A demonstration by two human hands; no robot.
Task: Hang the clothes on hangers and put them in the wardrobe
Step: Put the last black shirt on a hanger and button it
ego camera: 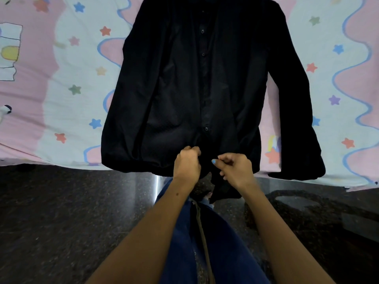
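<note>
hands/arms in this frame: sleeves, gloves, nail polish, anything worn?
Both forearms are bare: no sleeves, gloves, watch or bands in view. The right hand has light blue polish on the thumbnail. The left hand shows no visible nails or rings. Below the arms, blue jeans.

1. Both forearms are bare from the bottom edge of the picture up to the wrists; no sleeve, watch or bracelet shows on either.
2. The left hand point(187, 160) wears no ring that can be seen.
3. The right hand point(233, 167) has a light blue painted thumbnail, at its end nearest the left hand; its other nails are turned away or too small to tell.
4. A small dark mole sits on the left forearm, just below the left wrist.
5. Below and between the two hands hangs a blue garment point(184, 242), with a narrow brown strip point(203, 232) running down its middle.
</note>
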